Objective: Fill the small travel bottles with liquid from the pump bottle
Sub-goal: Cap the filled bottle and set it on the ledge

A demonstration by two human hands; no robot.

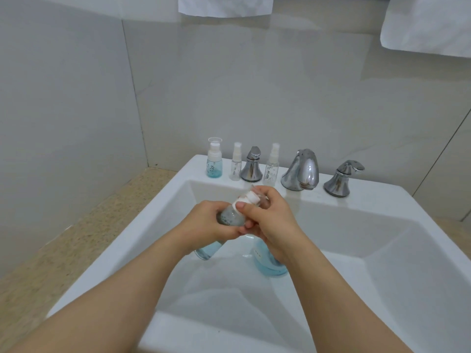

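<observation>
Both hands are over the white sink (pixel 132 225). My left hand (pixel 206 222) grips a tilted clear bottle of blue liquid (pixel 207 250) with bubbles near its neck and a white pump top (pixel 251 197). My right hand (pixel 270 217) holds a second, wider bottle with blue liquid (pixel 270 263) against its palm, and its thumb presses on the white collar of the first bottle. On the ledge behind stand a small pump bottle with blue liquid (pixel 214 161) and two clear spray bottles (pixel 236 163) (pixel 272 165), which look empty.
A chrome spout (pixel 302 171) and two chrome handles (pixel 251 166) (pixel 342 178) line the back ledge. A speckled beige counter (pixel 63 240) lies to the left. White towels (pixel 224 6) (pixel 428 24) hang above against the tiled wall.
</observation>
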